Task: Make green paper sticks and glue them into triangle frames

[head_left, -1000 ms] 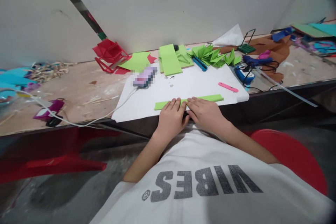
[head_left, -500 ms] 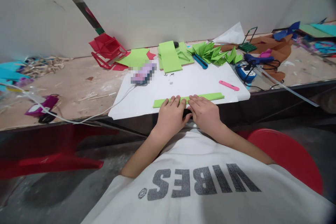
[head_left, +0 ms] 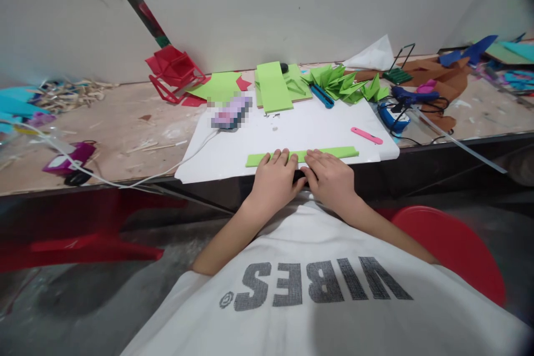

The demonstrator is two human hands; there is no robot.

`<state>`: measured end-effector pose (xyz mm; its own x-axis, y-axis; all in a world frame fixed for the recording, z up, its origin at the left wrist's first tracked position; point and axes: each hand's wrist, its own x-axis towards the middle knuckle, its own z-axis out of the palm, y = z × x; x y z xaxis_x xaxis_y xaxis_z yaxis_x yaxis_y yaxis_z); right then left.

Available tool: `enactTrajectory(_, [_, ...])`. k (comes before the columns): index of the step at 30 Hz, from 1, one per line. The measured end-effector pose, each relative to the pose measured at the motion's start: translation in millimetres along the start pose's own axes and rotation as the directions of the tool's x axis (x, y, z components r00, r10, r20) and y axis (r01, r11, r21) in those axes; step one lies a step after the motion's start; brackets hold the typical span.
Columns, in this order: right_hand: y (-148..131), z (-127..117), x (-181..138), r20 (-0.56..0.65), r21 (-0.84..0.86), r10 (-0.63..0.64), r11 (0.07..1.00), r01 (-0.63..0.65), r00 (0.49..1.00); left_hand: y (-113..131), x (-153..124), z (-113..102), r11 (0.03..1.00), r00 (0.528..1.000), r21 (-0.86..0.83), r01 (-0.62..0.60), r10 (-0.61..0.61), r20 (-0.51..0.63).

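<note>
A long, narrow strip of folded light-green paper [head_left: 344, 152] lies along the near edge of the white board [head_left: 317, 128]. My left hand [head_left: 273, 181] rests on the strip left of its middle, fingers stretched out over it. Just to the right, my right hand [head_left: 331, 181] lies flat on the same strip. The two thumbs point toward each other below the strip, close to the board's edge. Beyond the strip on the right lies a pink cutter [head_left: 366, 136]. A blue cutter [head_left: 322, 97] is farther back, beside folded green paper pieces [head_left: 342, 83].
A phone [head_left: 231, 112] with a white cable sits on the board's left. Behind are green paper sheets [head_left: 275, 89] and a red paper model [head_left: 174, 69]. At right are a blue glue gun [head_left: 417, 94] and brown paper [head_left: 453, 80]. A red stool [head_left: 450, 250] stands below the table.
Both hands stay on the green strip with almost the same pose. The whole view has shifted slightly; the things on the table have not moved.
</note>
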<state>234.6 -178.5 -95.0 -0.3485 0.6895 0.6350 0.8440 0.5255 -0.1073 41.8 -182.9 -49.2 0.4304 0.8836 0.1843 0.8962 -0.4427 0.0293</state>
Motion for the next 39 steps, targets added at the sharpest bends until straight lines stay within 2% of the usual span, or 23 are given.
enactTrajectory(7, [31, -20, -18, -0.001, -0.07, 0.141, 0.988, -0.141, 0.99, -4, -4, 12, 0.998, 0.994, -0.055, -0.016, 0.01, -0.105])
enactTrajectory(12, [48, -27, -30, -0.024, -0.132, 0.164, 0.977, -0.166, 0.986, -14, -16, 17, 0.993, 0.989, -0.104, -0.049, 0.033, -0.142])
enactTrajectory(27, [50, -28, -32, -0.022, -0.136, 0.167, 0.976, -0.169, 0.986, -59, -56, 22, 0.995, 0.967, -0.079, 0.06, -0.078, -0.242])
enactTrajectory(32, [50, -28, -32, -0.008, -0.128, 0.165, 0.978, -0.164, 0.986, -72, -66, 29, 0.99, 0.936, -0.099, 0.102, -0.13, -0.328])
enactTrajectory(35, [49, -28, -33, -0.004, -0.127, 0.169, 0.977, -0.169, 0.986, -79, -71, 35, 0.987, 0.91, -0.137, 0.086, -0.133, -0.393])
enactTrajectory(39, [49, -28, -33, -0.01, -0.153, 0.148, 0.977, -0.148, 0.989, -83, -74, 36, 0.986, 0.894, -0.137, 0.095, -0.145, -0.425])
